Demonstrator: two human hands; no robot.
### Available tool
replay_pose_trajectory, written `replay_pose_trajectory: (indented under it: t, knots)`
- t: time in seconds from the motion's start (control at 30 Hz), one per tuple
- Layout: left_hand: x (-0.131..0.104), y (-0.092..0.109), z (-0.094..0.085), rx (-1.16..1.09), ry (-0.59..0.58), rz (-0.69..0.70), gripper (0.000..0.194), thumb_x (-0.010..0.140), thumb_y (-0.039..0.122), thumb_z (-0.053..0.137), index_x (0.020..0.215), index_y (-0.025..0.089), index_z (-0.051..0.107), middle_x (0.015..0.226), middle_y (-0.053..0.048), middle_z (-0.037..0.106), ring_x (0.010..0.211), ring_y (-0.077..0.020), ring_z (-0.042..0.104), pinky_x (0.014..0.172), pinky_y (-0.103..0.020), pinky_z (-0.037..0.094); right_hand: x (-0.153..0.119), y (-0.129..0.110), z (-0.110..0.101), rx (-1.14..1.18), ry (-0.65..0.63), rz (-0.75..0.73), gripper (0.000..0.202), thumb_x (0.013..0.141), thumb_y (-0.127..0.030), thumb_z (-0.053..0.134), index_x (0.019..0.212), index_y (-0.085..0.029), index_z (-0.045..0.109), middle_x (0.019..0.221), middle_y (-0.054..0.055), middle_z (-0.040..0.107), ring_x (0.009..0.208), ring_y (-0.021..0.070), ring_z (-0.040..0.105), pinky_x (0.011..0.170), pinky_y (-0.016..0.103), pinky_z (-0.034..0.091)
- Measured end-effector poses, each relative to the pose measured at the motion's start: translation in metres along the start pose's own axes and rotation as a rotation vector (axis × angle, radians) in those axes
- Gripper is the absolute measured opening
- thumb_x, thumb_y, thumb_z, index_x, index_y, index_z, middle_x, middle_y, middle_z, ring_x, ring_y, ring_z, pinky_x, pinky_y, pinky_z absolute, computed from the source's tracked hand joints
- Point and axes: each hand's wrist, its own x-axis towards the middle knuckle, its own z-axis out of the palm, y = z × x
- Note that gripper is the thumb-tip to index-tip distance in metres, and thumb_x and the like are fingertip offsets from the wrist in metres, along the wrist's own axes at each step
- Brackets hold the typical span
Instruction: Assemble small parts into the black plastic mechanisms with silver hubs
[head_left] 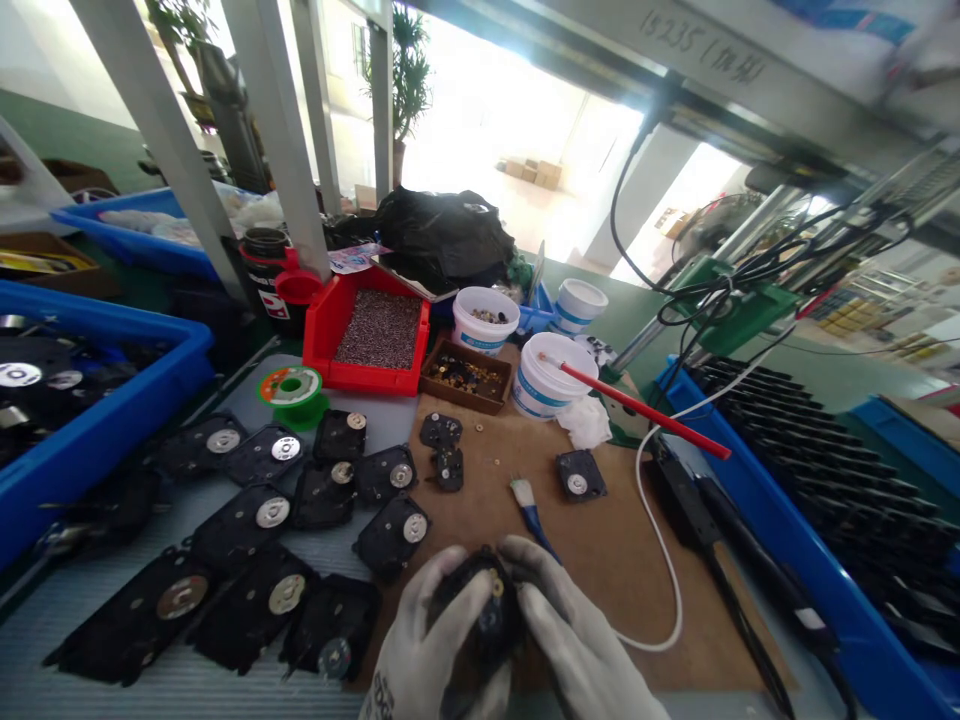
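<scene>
Two white-gloved hands, the left hand and right hand, each kept a closed grip on a small black plastic mechanism housing low over the brown cardboard-covered surface, near a blue-handled brush.

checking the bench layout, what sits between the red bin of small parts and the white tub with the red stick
In the head view, a brown tray of small brass-coloured parts lies between the red bin and the white tub; another white tub stands just behind the gap.
</scene>
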Motion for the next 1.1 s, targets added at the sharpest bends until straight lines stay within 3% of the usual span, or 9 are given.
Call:
replay_pose_trajectory:
  t: [0.2,0.3,0.67,0.8,0.93,1.03,1.1]
  knots:
    - [-0.001,0.002,0.003,-0.016,0.017,-0.053,0.042,0.097,0.018,0.056,0.139,0.02,0.051,0.141,-0.014,0.05,0.128,-0.0269,0.058,0.093,-0.033,0.065,0.001,0.001,0.004,0.074,-0.003,0.055,0.065,0.087,-0.072,0.067,0.132,-0.026,0.069,0.145,0.007,0.065,0.137,0.0278,0.057,0.117,0.039,0.044]
    - [-0.003,0.0,0.003,-0.02,0.002,-0.058,0.036,0.096,0.018,0.056,0.132,0.02,0.056,0.141,-0.014,0.049,0.124,-0.0265,0.06,0.091,-0.033,0.066,0.001,0.004,0.004,0.065,-0.004,0.055,0.069,0.085,-0.075,0.067,0.135,-0.028,0.068,0.146,0.006,0.064,0.137,0.0272,0.057,0.118,0.037,0.043]
    - [0.001,0.004,0.006,0.055,0.065,-0.071,0.035,0.095,0.02,0.056,0.13,0.021,0.057,0.134,-0.015,0.054,0.119,-0.0277,0.064,0.087,-0.035,0.067,0.003,0.006,0.008,0.179,-0.008,0.028,0.061,0.09,-0.068,0.066,0.134,-0.025,0.067,0.146,0.008,0.064,0.135,0.0268,0.059,0.115,0.037,0.046]
    - [-0.003,-0.002,0.008,0.014,0.024,-0.1,0.028,0.094,0.02,0.058,0.122,0.021,0.061,0.136,-0.015,0.052,0.117,-0.0283,0.066,0.087,-0.038,0.068,0.005,0.01,0.009,0.193,-0.023,0.018,0.06,0.09,-0.067,0.065,0.134,-0.026,0.067,0.144,0.008,0.065,0.135,0.026,0.059,0.116,0.036,0.045]
    - [-0.008,-0.011,0.005,-0.047,0.046,-0.042,0.047,0.093,0.015,0.063,0.139,0.021,0.053,0.142,-0.017,0.052,0.128,-0.0315,0.062,0.097,-0.044,0.066,0.011,0.021,0.008,0.202,-0.036,0.042,0.063,0.088,-0.07,0.067,0.134,-0.026,0.065,0.137,0.01,0.069,0.13,0.0247,0.062,0.115,0.037,0.045]
    - [-0.012,-0.015,0.003,-0.119,0.057,-0.015,0.064,0.09,0.01,0.069,0.146,0.034,0.049,0.149,-0.012,0.054,0.13,-0.0334,0.064,0.098,-0.05,0.067,0.016,0.027,0.008,0.167,-0.022,0.05,0.068,0.087,-0.075,0.065,0.134,-0.026,0.064,0.136,0.013,0.068,0.127,0.0267,0.064,0.114,0.043,0.045]
    - [-0.014,-0.014,0.004,-0.168,0.049,-0.1,0.079,0.088,0.0,0.066,0.151,0.041,0.043,0.14,-0.008,0.066,0.118,-0.0296,0.074,0.087,-0.043,0.072,0.017,0.028,0.009,0.159,-0.009,0.047,0.071,0.086,-0.077,0.063,0.135,-0.025,0.063,0.134,0.014,0.069,0.128,0.0277,0.064,0.113,0.044,0.046]
